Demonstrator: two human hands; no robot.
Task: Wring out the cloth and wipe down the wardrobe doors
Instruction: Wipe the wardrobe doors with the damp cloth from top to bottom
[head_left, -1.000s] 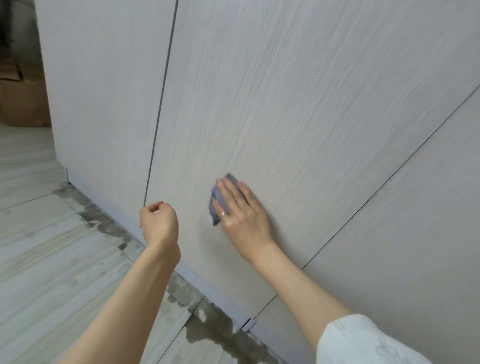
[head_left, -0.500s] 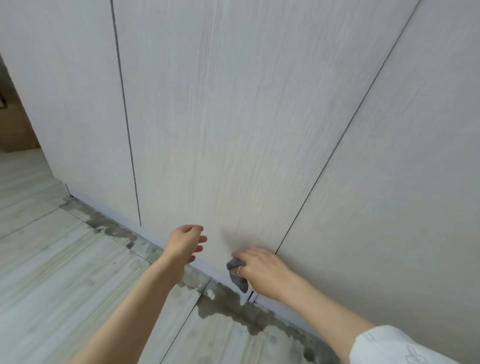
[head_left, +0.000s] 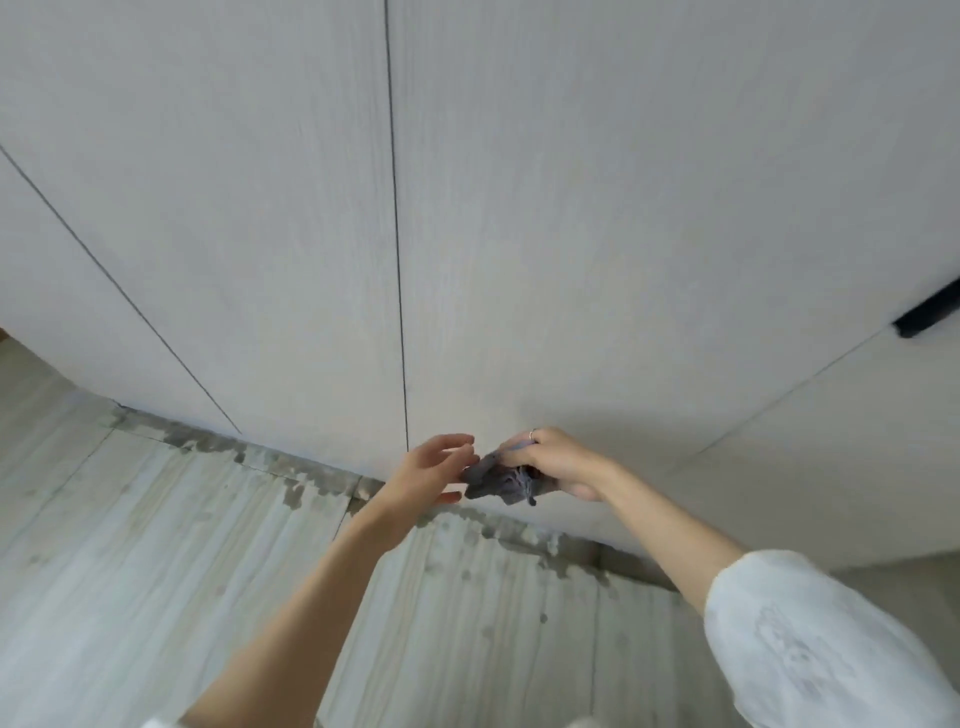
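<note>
Two hands meet low before the pale wardrobe doors, just above the floor. At nine o'clock of the cloth, the left hand reaches with fingers spread, fingertips at its edge. The right hand, at three o'clock, grips the bunched grey cloth.

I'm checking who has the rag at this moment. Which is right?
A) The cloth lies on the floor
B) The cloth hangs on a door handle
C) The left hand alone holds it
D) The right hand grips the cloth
D: the right hand has its fingers curled round the bunched grey cloth, while the left hand reaches toward it with straight fingers.
</note>
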